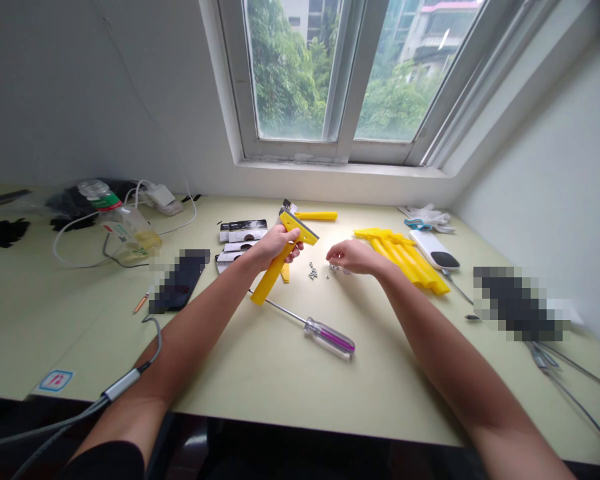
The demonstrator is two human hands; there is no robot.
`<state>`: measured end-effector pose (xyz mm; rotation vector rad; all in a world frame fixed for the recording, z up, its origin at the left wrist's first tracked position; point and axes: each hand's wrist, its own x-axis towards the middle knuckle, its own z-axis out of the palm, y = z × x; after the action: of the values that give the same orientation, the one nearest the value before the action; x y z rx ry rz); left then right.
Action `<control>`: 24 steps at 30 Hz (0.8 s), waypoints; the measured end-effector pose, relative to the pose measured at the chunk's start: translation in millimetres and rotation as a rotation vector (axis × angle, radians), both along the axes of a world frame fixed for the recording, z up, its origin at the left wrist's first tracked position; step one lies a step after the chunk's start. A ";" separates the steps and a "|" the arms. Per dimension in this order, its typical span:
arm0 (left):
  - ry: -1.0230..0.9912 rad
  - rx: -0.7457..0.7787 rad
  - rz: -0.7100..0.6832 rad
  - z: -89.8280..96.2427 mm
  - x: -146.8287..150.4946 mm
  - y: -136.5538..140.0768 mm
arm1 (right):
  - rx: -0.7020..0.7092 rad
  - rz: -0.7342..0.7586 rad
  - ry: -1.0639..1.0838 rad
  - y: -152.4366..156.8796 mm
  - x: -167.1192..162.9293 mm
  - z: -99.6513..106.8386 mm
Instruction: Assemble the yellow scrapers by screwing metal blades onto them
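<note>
My left hand point(274, 245) is closed around a yellow scraper point(271, 275), its wide head tilted up toward the window and its handle pointing down at the table. A dark strip runs along the head's edge. Over the table to the right, my right hand point(354, 257) has its fingertips pinched together just above some small metal screws point(334, 268); whatever they hold is too small to make out. Another little pile of screws point(313, 272) lies between the hands. Below them rests a screwdriver point(330, 335) with a clear and purple handle, its shaft passing behind the scraper handle.
Yellow scraper parts point(405, 260) lie stacked at right, beside a white device point(434, 250) and gloves point(430, 218). Small boxes point(243, 231) sit behind my left hand, near another yellow handle point(320, 216). A phone point(183, 280), a bottle point(125, 220) and cables occupy the left.
</note>
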<state>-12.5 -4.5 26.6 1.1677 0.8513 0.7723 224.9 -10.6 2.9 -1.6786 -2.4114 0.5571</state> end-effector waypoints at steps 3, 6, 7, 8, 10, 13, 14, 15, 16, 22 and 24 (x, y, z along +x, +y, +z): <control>-0.023 0.008 -0.021 -0.9 -2.8 2.5 | 0.025 -0.032 -0.054 0.3 -1.4 -5.2; -0.030 0.001 -0.055 -2.2 -1.7 0.8 | 0.029 -0.071 -0.092 -1.9 -4.4 -5.3; -0.031 -0.004 -0.061 -2.2 -1.1 -0.2 | 0.029 -0.082 -0.104 -2.9 -5.5 -5.0; -0.033 -0.009 -0.066 -2.0 -0.4 -1.4 | 0.031 -0.092 -0.114 -3.8 -6.6 -4.8; -0.037 -0.011 -0.077 -1.0 0.5 -3.4 | 0.032 -0.105 -0.129 -5.1 -8.9 -5.1; -0.031 0.002 -0.089 0.6 0.8 -5.3 | 0.027 -0.109 -0.128 -4.8 -12.0 -7.9; -0.028 0.007 -0.091 0.8 0.8 -5.5 | 0.021 -0.110 -0.123 -4.1 -12.8 -9.3; -0.024 0.009 -0.093 0.7 0.8 -5.5 | 0.012 -0.111 -0.116 -3.3 -13.3 -10.8; -0.021 0.008 -0.095 0.3 0.8 -5.3 | 0.000 -0.112 -0.108 -2.6 -13.6 -12.3; 0.012 0.010 -0.113 -3.9 3.1 -3.1 | -0.017 -0.109 -0.025 -2.5 -9.8 -7.0; 0.030 0.013 -0.125 -4.7 3.8 -3.1 | 0.020 -0.123 0.010 -4.2 -6.2 3.3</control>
<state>-8.7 -7.6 21.9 1.2343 0.7911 0.6598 218.8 -14.8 6.2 -1.7965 -2.2800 0.5204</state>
